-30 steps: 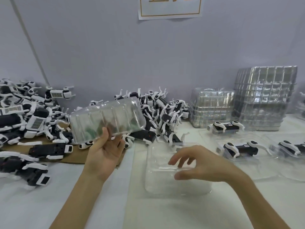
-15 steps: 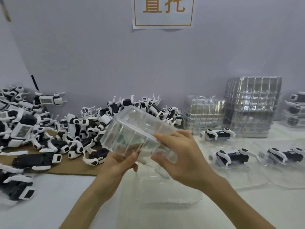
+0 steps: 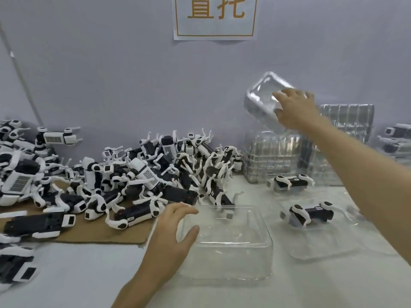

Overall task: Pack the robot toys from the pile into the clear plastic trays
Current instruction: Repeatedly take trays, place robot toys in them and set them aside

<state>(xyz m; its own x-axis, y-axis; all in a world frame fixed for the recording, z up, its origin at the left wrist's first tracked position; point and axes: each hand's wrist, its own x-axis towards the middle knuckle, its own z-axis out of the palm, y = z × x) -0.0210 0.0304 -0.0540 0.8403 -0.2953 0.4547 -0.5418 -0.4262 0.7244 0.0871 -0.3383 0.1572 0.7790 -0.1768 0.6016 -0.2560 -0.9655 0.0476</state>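
Observation:
A large pile of black-and-white robot toys (image 3: 155, 174) covers the left and middle of the table. An empty clear plastic tray (image 3: 229, 243) stands in front of me. My left hand (image 3: 171, 236) hovers open at its left rim, fingers relaxed. My right hand (image 3: 295, 110) grips a second clear tray (image 3: 260, 96), held tilted in the air above the stack of trays (image 3: 271, 158) at the back right. Two robot toys lie in trays on the right, one nearer (image 3: 311, 214), one farther back (image 3: 291, 181).
A brown cardboard sheet (image 3: 100, 232) lies under the pile's front. A taller tray stack (image 3: 349, 130) stands behind my right arm. More packed toys (image 3: 398, 138) sit at the far right. A paper sign (image 3: 214, 16) hangs on the grey wall.
The tray passed from my left hand to my right, which lifted it up and right over the stacks. My left hand let go and dropped to the empty tray's left rim.

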